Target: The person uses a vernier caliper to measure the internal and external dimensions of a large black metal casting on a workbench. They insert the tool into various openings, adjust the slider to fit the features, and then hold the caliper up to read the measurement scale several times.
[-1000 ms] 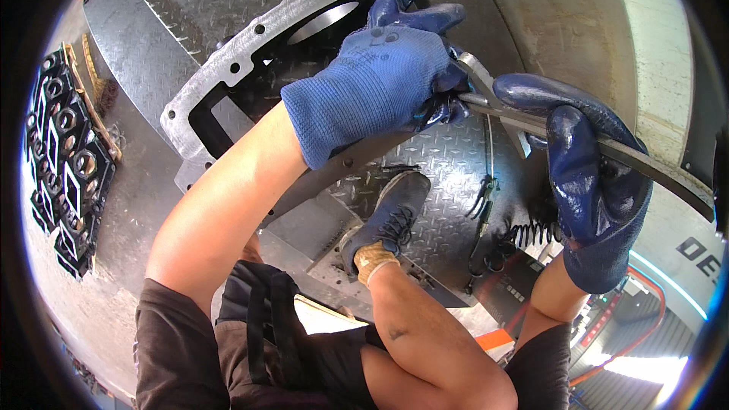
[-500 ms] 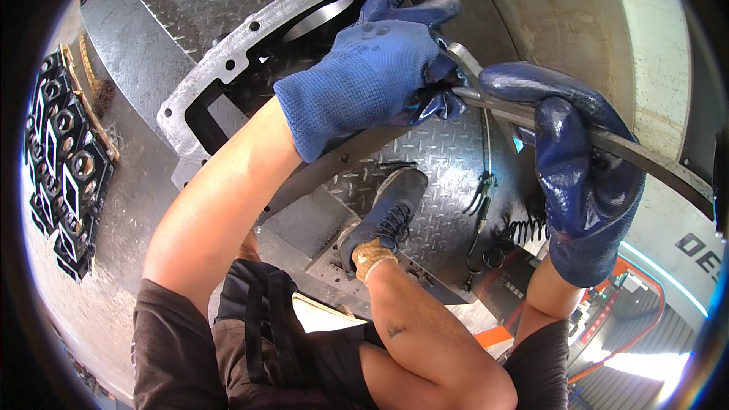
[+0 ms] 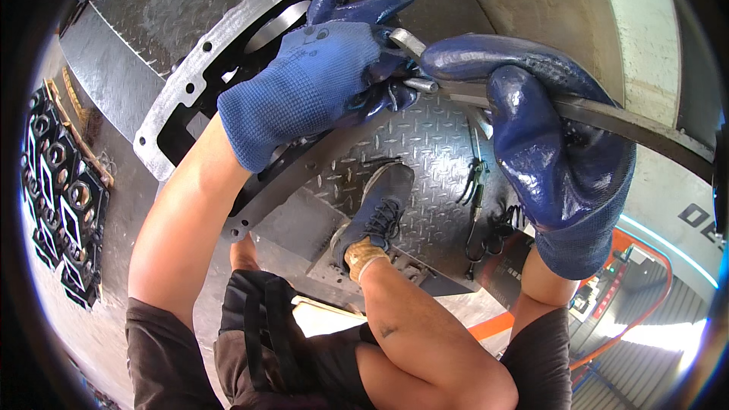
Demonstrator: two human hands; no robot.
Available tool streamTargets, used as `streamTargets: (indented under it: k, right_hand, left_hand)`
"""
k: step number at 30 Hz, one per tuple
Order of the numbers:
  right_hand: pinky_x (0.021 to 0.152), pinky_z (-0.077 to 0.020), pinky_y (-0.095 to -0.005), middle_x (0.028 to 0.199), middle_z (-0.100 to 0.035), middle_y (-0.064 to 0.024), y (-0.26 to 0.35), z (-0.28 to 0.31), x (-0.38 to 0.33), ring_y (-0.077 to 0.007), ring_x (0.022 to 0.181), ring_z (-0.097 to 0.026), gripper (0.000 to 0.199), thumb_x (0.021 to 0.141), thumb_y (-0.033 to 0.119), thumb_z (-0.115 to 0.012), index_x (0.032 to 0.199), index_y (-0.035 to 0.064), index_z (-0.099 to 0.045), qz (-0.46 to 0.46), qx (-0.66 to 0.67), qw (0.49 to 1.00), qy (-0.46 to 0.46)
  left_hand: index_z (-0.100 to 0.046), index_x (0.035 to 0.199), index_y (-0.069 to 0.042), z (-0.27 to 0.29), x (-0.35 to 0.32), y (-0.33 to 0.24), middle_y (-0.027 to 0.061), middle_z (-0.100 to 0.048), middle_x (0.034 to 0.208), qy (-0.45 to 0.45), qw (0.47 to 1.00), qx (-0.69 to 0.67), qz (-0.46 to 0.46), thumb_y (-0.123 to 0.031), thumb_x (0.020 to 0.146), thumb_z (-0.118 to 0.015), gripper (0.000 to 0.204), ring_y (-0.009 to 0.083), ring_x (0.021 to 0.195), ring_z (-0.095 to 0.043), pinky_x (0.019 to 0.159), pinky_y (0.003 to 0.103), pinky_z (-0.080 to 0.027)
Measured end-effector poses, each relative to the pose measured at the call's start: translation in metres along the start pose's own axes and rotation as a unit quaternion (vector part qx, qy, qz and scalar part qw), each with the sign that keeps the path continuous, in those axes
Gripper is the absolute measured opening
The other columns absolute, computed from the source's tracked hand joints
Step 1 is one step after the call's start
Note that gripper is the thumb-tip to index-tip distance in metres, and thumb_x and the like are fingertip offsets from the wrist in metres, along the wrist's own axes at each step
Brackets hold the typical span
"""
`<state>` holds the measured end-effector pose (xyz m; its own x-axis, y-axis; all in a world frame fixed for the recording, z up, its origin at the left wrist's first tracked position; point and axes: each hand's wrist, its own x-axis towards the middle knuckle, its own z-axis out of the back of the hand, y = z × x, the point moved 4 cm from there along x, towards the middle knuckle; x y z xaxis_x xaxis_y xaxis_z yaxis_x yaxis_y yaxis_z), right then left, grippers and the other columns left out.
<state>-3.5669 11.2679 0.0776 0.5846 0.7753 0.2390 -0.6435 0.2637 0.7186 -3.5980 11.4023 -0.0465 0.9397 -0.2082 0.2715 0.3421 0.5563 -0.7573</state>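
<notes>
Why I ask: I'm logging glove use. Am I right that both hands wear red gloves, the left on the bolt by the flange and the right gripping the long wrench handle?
Not quite: the gloves are blue, not red. The head view shows the left hand on the bolt by the flange and the right hand gripping the long wrench handle.

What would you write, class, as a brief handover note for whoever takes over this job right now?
Left hand: gloved, pressed on the grey bolt-hole flange at the small metal pin.
Right hand: gloved, grip closed around the long flat metal bar, tip at the pin.
Flange lies on the checker-plate surface; foot braced on it.
Done: bar in position.
Left: apparently working the pin; progress unclear.
</notes>
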Motion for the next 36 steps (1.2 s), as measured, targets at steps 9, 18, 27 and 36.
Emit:
streamTargets:
  k: [9,18,27,36]
  right_hand:
    - [0.076,-0.0464,-0.0243,0.09,-0.066,-0.0046,0.003,0.008,-0.011,-0.0098,0.081,-0.058,0.018,0.087,0.004,-0.062,0.103,-0.0031,-0.065,-0.079,-0.076,0.994,-0.005]
    - [0.083,-0.0451,-0.0264,0.099,-0.066,-0.0106,-0.005,0.022,-0.024,-0.0139,0.09,-0.059,0.02,0.089,0.002,-0.056,0.106,-0.0055,-0.063,-0.073,-0.117,0.99,-0.003]
    - [0.082,-0.0453,-0.0246,0.101,-0.066,-0.0118,-0.001,0.017,-0.016,-0.015,0.088,-0.061,0.021,0.093,0.003,-0.052,0.108,-0.0067,-0.061,-0.094,-0.119,0.988,0.0]
    - [0.08,-0.047,-0.0225,0.096,-0.065,-0.0069,0.014,0.002,-0.014,-0.0112,0.086,-0.06,0.021,0.091,0.005,-0.057,0.109,-0.0059,-0.061,-0.202,-0.065,0.974,-0.077]
  left_hand:
    - [-0.068,0.095,-0.008,-0.007,0.001,0.006,0.0104,-0.066,0.09,-0.001,0.999,0.039,-0.037,-0.025,0.08,-0.068,0.023,0.028,0.091,-0.064,0.087,0.036,-0.049]
    - [-0.065,0.107,-0.007,-0.009,-0.001,0.0,0.0106,-0.067,0.089,-0.034,0.999,0.013,0.006,-0.009,0.076,-0.07,0.031,0.0241,0.08,-0.067,0.073,0.031,-0.054]
    - [-0.066,0.107,-0.011,-0.015,0.003,0.01,0.0111,-0.067,0.096,0.032,0.997,-0.012,0.063,-0.015,0.077,-0.071,0.03,0.0271,0.086,-0.066,0.076,0.034,-0.054]
    - [-0.066,0.105,-0.011,-0.019,0.001,0.012,0.0111,-0.067,0.095,0.009,0.999,0.04,0.025,-0.017,0.078,-0.071,0.028,0.0285,0.087,-0.066,0.077,0.035,-0.054]
